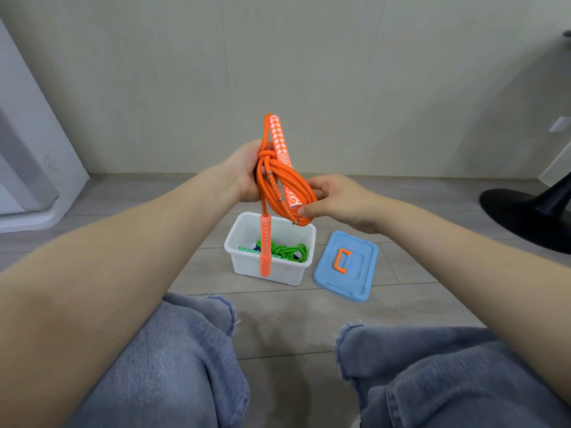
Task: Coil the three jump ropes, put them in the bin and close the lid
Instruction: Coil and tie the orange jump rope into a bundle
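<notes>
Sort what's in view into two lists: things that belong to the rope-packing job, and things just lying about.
Belongs to the job:
- orange jump rope, gripped by the left hand and right hand
- green rope already in the white bin
- blue lid, off, on the floor beside the bin

Just lying about:
- black chair base
- white appliance at left

From my remote seat I can read no words, brand names or numbers anywhere. The orange rope's handles [280, 140] carry only a white diamond pattern, no letters.
</notes>
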`<state>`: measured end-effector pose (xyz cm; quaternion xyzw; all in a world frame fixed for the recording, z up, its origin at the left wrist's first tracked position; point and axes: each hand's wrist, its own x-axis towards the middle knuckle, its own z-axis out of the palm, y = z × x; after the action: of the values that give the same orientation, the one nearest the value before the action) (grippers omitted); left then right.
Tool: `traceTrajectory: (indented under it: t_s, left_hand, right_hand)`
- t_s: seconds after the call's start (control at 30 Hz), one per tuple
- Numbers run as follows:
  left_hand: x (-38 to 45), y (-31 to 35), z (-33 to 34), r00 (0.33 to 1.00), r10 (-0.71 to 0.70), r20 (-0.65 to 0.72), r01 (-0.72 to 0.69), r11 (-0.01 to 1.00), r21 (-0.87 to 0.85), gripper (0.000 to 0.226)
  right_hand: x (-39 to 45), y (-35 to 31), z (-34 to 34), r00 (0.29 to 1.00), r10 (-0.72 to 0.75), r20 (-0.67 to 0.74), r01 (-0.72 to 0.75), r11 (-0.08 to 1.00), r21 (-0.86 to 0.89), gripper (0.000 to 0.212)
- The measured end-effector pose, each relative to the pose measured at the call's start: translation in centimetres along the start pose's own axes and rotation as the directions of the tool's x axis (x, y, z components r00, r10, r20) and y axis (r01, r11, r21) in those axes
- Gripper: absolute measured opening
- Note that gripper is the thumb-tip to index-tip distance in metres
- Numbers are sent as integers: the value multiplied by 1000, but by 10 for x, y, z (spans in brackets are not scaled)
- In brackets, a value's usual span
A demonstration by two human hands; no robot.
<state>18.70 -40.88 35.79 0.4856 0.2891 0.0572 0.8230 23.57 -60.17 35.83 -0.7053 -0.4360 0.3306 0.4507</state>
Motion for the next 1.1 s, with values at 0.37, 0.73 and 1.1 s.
traceTrajectory:
  t_s: [0.37,0.73,1.1]
  left_hand:
    - [-8,-6,16,1000,3,11,-4,995,104,38]
    - [-2,-11,7,987,145,-72,-146,989,-8,34]
    - [-14,-7,21,954,301,-4,-300,951,-69,29]
  right_hand:
    - [2,11,-5,998,-10,-58,-6,964,-267,26]
    - [8,12,12,973,13,-230,-88,943,-320,23]
    - [8,22,4,953,290,-84,-240,897,371,31]
